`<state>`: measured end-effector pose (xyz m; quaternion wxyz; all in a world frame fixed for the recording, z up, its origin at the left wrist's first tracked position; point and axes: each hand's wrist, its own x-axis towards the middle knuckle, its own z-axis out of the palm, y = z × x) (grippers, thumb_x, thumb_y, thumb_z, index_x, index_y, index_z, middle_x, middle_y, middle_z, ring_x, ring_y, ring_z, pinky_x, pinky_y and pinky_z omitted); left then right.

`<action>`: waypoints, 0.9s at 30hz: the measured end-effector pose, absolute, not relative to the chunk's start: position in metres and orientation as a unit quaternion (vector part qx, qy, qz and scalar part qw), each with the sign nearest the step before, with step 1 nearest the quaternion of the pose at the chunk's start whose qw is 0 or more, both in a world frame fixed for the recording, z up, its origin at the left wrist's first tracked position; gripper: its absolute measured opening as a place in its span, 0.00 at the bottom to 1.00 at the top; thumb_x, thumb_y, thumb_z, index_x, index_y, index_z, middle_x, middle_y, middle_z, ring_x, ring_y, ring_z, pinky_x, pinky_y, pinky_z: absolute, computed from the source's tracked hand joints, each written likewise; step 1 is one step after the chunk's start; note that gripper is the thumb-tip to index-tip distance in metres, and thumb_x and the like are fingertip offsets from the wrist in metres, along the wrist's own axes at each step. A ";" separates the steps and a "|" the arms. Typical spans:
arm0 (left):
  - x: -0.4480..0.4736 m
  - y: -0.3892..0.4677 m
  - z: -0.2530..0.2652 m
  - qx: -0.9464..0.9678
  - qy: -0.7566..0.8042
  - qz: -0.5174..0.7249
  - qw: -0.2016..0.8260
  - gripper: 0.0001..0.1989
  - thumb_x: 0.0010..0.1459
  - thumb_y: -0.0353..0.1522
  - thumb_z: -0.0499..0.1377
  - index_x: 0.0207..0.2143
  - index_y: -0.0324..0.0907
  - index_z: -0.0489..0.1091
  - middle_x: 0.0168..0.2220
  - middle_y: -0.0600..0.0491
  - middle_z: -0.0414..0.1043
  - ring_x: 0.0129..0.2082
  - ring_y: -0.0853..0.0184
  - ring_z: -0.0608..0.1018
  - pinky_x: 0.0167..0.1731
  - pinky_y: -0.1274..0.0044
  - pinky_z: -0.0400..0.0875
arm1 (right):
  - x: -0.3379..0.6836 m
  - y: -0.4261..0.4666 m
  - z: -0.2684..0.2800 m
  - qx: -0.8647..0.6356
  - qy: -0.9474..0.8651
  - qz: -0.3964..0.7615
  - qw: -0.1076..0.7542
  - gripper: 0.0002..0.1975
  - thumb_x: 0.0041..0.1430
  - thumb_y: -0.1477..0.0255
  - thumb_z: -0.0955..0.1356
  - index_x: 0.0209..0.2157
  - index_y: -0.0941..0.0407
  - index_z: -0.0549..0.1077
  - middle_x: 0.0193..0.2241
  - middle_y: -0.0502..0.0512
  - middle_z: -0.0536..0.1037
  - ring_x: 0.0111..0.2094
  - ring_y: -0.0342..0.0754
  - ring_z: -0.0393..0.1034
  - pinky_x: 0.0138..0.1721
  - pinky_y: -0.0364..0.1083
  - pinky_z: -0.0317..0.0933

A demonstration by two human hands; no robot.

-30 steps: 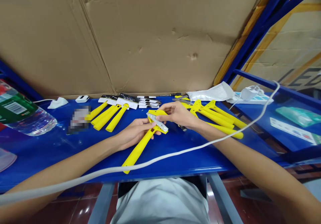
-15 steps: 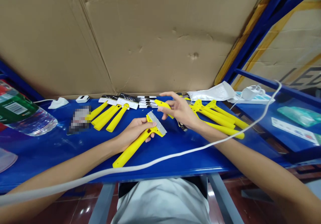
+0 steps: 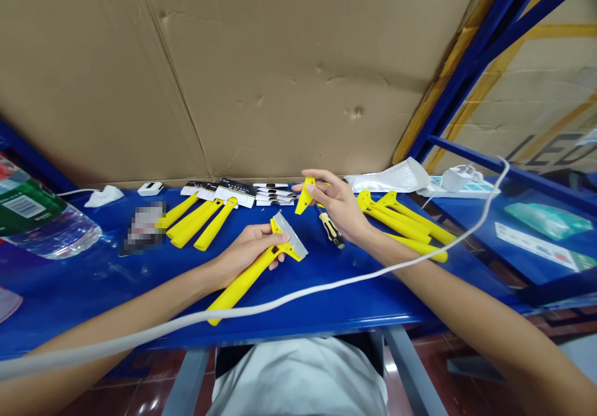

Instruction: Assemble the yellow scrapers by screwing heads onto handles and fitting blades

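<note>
My left hand is closed around the head end of a yellow scraper, its thumb pressing on the flat metal blade. The scraper's handle slants down toward the table's front edge. Up and to the right, my right hand pinches a small yellow plastic cover plate with holes in it, held apart from the scraper. Below that hand a screwdriver with a cream and black handle lies on the table, its tip end partly hidden by the fingers.
Several yellow scraper handles lie at the right, and more scrapers with carded heads at the left. Small white-and-black packs sit at the back. A white cable crosses in front of my forearms. A large bottle lies far left.
My right hand has turned the yellow cover plate from lying slanted to nearly upright. More of the screwdriver shows now. My left hand keeps the scraper in about the same place.
</note>
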<state>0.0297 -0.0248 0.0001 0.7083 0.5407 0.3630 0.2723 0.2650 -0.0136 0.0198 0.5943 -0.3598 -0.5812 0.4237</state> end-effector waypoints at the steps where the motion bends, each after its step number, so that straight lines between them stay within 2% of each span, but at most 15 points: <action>1: 0.029 -0.025 0.000 0.542 0.362 0.271 0.708 0.16 0.62 0.40 0.73 0.41 0.35 0.80 0.28 0.48 0.80 0.21 0.71 0.76 0.22 0.81 0.70 | 0.265 -0.014 0.021 -0.356 -0.569 0.436 0.600 0.26 0.63 0.58 0.79 0.60 0.47 0.76 0.44 0.54 0.88 0.47 0.54 0.84 0.53 0.55 0.76; 3: 0.028 -0.024 -0.002 0.541 0.357 0.273 0.710 0.15 0.62 0.40 0.73 0.40 0.36 0.80 0.28 0.49 0.80 0.21 0.71 0.76 0.22 0.81 0.70 | 0.266 -0.015 0.023 -0.349 -0.537 0.462 0.614 0.35 0.58 0.61 0.82 0.64 0.45 0.72 0.44 0.53 0.88 0.47 0.55 0.84 0.51 0.56 0.76; 5: 0.028 -0.024 -0.004 0.539 0.354 0.274 0.713 0.15 0.63 0.39 0.73 0.41 0.36 0.80 0.29 0.49 0.80 0.23 0.71 0.77 0.22 0.81 0.70 | 0.266 -0.015 0.026 -0.341 -0.507 0.478 0.631 0.37 0.53 0.63 0.84 0.62 0.46 0.73 0.43 0.53 0.88 0.48 0.56 0.84 0.50 0.55 0.77; 9: 0.027 -0.024 -0.006 0.545 0.363 0.270 0.706 0.16 0.64 0.40 0.72 0.44 0.36 0.80 0.30 0.48 0.81 0.24 0.69 0.78 0.24 0.80 0.72 | 0.266 -0.015 0.030 -0.328 -0.458 0.498 0.660 0.27 0.46 0.63 0.87 0.43 0.51 0.76 0.41 0.52 0.88 0.46 0.54 0.85 0.49 0.54 0.79; 14: 0.030 -0.026 -0.001 0.542 0.363 0.304 0.695 0.13 0.64 0.38 0.71 0.41 0.36 0.80 0.31 0.47 0.82 0.24 0.69 0.79 0.23 0.80 0.73 | 0.261 -0.015 0.028 -0.337 -0.419 0.546 0.642 0.27 0.42 0.61 0.89 0.30 0.53 0.73 0.36 0.53 0.88 0.43 0.54 0.86 0.51 0.56 0.80; 21: 0.031 -0.020 -0.004 0.507 0.379 0.356 0.688 0.11 0.67 0.33 0.69 0.47 0.34 0.80 0.41 0.42 0.86 0.35 0.63 0.87 0.27 0.80 0.80 | 0.243 -0.027 0.014 -0.354 -0.436 0.588 0.582 0.25 0.43 0.61 0.88 0.26 0.54 0.73 0.37 0.53 0.88 0.43 0.52 0.85 0.54 0.54 0.77; 27: 0.031 -0.023 0.000 0.483 0.359 0.372 0.706 0.10 0.64 0.27 0.68 0.48 0.33 0.80 0.42 0.41 0.87 0.36 0.62 0.88 0.35 0.77 0.84 | 0.234 -0.030 0.000 -0.378 -0.494 0.521 0.584 0.22 0.44 0.59 0.87 0.25 0.54 0.76 0.39 0.54 0.86 0.44 0.51 0.81 0.52 0.52 0.74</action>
